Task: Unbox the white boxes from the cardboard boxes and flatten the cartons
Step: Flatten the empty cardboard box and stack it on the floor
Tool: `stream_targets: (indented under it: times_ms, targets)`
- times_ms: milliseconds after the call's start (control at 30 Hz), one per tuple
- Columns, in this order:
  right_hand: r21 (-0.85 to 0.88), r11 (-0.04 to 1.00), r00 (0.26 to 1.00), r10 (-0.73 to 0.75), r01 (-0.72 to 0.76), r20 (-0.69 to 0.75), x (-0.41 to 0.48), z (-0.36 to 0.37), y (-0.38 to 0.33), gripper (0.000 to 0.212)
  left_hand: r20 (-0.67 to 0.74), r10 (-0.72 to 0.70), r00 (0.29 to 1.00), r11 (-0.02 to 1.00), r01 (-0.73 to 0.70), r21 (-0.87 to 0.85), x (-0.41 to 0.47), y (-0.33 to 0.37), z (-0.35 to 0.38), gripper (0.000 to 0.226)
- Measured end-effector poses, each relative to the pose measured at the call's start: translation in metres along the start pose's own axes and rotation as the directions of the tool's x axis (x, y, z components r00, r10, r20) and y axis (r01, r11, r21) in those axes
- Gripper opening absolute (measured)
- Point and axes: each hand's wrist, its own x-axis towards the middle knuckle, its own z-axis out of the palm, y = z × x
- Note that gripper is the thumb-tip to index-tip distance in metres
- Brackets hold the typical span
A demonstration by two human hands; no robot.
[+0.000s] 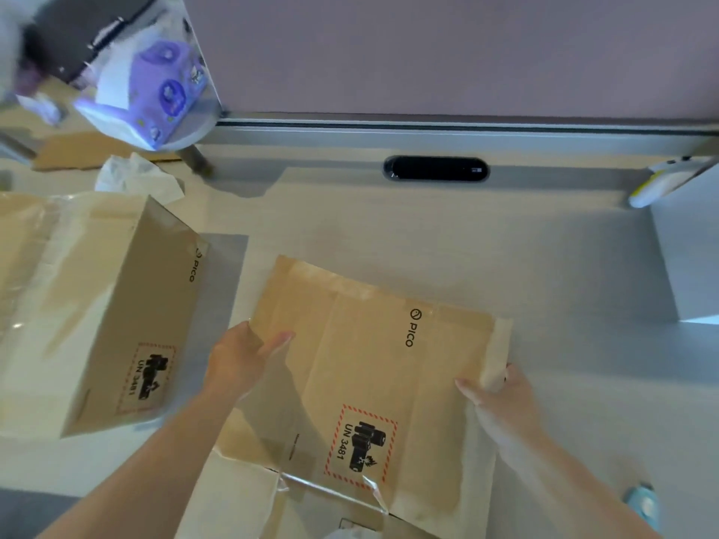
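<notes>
the left hand (pixel 237 355) gripped the left edge of a flattened carton (pixel 362 383), thumb on top; the right hand (pixel 502 398) pinched its right edge. the carton lay on the desk (pixel 505 258), near centre. an unflattened cardboard box (pixel 97 309) sat left.

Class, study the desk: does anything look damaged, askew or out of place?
The flattened carton has clear tape peeling loose at its near edge. Crumpled white paper lies behind the unflattened carton.
</notes>
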Motion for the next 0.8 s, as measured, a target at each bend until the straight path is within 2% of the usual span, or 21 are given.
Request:
stream_targets:
  times_ms: [67, 100, 133, 200, 233, 333, 400, 467, 567, 600, 700, 800]
  targets:
    - [0.008, 0.999, 0.997, 0.039, -0.039, 0.069, -0.018, 0.003, 0.017, 0.095, 0.003, 0.005, 1.0, 1.0, -0.005, 0.002, -0.006, -0.003, -0.01, 0.071]
    - [0.033, 0.999, 0.995, 0.033, -0.036, 0.096, -0.027, 0.0, 0.021, 0.106, -0.002, 0.0, 1.0, 1.0, 0.0, 0.015, -0.012, -0.003, -0.015, 0.07]
    - [0.064, 0.998, 0.994, 0.016, -0.023, 0.105, -0.039, -0.004, 0.019, 0.101, -0.018, 0.005, 1.0, 1.0, -0.005, 0.013, -0.018, -0.003, -0.02, 0.07]
    - [0.093, 0.995, 0.993, -0.049, 0.039, 0.11, -0.052, -0.013, 0.004, 0.06, -0.05, 0.017, 0.999, 0.995, -0.022, -0.102, -0.035, -0.003, -0.035, 0.061]
    - [0.114, 0.992, 0.99, -0.072, 0.059, 0.12, -0.056, -0.019, -0.005, 0.044, -0.066, 0.033, 0.997, 0.977, -0.046, -0.208, -0.045, -0.003, -0.046, 0.048]
    - [0.234, 0.961, 0.973, -0.185, 0.15, 0.137, -0.073, -0.038, -0.042, 0.031, -0.171, 0.09, 0.981, 0.864, -0.163, -0.477, -0.08, -0.006, -0.081, 0.013]
    - [0.285, 0.938, 0.956, -0.248, 0.197, 0.157, -0.088, -0.05, -0.069, 0.022, -0.281, 0.112, 0.953, 0.809, -0.251, -0.532, -0.114, -0.004, -0.102, 0.008]
    - [0.291, 0.92, 0.928, -0.324, 0.263, 0.184, -0.103, -0.058, -0.092, 0.024, -0.36, 0.066, 0.931, 0.751, -0.284, -0.596, -0.145, -0.007, -0.116, 0.007]
    - [0.279, 0.892, 0.885, -0.418, 0.356, 0.207, -0.12, -0.068, -0.108, 0.024, -0.399, -0.041, 0.916, 0.668, -0.272, -0.693, -0.186, -0.024, -0.124, 0.005]
    - [0.274, 0.884, 0.866, -0.442, 0.378, 0.234, -0.127, -0.071, -0.112, 0.023, -0.404, -0.077, 0.912, 0.657, -0.258, -0.708, -0.201, -0.03, -0.128, 0.002]
    - [0.292, 0.838, 0.783, -0.539, 0.461, 0.312, -0.144, -0.078, -0.119, 0.025, -0.473, -0.17, 0.864, 0.649, -0.263, -0.714, -0.254, -0.044, -0.131, 0.014]
    - [0.267, 0.801, 0.703, -0.598, 0.536, 0.384, -0.16, -0.081, -0.124, 0.041, -0.555, -0.289, 0.78, 0.657, -0.259, -0.707, -0.314, -0.053, -0.125, 0.009]
